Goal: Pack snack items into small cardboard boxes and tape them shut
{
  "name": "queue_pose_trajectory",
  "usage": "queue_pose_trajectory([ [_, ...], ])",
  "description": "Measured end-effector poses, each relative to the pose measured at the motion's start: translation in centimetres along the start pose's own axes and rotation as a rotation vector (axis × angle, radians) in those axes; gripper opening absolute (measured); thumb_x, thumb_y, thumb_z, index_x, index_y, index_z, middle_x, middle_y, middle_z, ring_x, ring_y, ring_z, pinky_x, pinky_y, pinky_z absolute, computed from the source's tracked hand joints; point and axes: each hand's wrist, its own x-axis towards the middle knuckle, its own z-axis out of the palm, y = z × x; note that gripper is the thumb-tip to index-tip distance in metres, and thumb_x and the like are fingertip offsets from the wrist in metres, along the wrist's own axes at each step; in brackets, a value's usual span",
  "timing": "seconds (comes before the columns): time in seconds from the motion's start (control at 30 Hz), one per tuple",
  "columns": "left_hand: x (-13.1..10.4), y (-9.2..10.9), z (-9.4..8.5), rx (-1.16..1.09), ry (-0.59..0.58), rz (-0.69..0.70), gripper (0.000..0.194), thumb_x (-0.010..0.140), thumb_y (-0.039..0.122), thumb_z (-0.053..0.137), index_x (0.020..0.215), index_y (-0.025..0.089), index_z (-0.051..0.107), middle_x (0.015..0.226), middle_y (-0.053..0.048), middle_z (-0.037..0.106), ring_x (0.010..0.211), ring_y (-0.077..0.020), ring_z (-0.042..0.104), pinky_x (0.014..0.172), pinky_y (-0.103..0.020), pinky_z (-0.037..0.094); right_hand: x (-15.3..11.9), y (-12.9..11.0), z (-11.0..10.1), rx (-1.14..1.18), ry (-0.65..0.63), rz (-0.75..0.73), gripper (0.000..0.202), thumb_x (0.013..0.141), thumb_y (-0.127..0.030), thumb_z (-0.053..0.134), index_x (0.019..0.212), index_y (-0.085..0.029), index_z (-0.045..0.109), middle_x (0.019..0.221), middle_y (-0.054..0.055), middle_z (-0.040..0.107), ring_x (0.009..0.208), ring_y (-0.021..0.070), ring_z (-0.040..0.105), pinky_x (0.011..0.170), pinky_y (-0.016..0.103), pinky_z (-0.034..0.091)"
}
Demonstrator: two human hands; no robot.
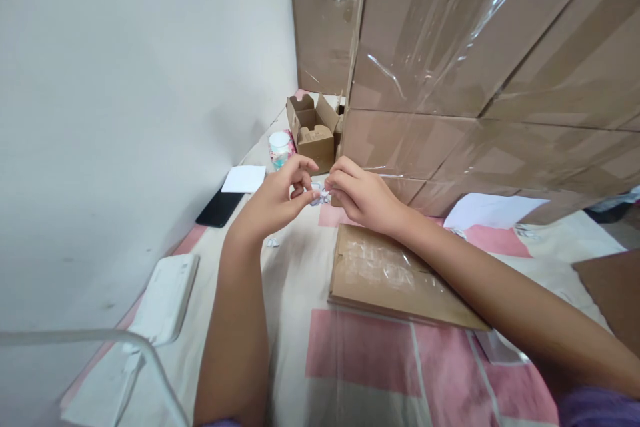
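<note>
Between 2 hands | small crumpled piece (323, 195), whitish, dark-marked | fingers pinching

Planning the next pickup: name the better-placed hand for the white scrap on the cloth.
Left, I'd judge: the scrap lies nearer the left hand; the right hand is farther across. Both are at a small white piece.

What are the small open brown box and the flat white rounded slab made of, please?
The small brown box looks like matte cardboard, given its thin folded flaps. The white slab seems smooth plastic, from its even surface and rounded corners; coated metal is possible.
</note>
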Motion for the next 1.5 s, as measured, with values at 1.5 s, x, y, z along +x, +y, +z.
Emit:
queue_pose_trajectory([
  [1.5, 2.4, -15.5, 10.0, 0.5, 0.283, -0.494, 0.04, 0.097, 0.029, 0.046, 0.127, 0.027, 0.072, 0.12, -0.008, 0.075, 0.114, -0.0262, 0.067, 0.089, -0.033, 0.047, 2.7, 2.3, -2.6, 0.915, 0.191, 0.652, 0.009, 0.084, -0.021, 0.063, 0.077, -0.018, 0.058, 0.066, -0.004, 0.056, 0.052, 0.0066, 0.047, 0.047, 0.019, 0.029],
])
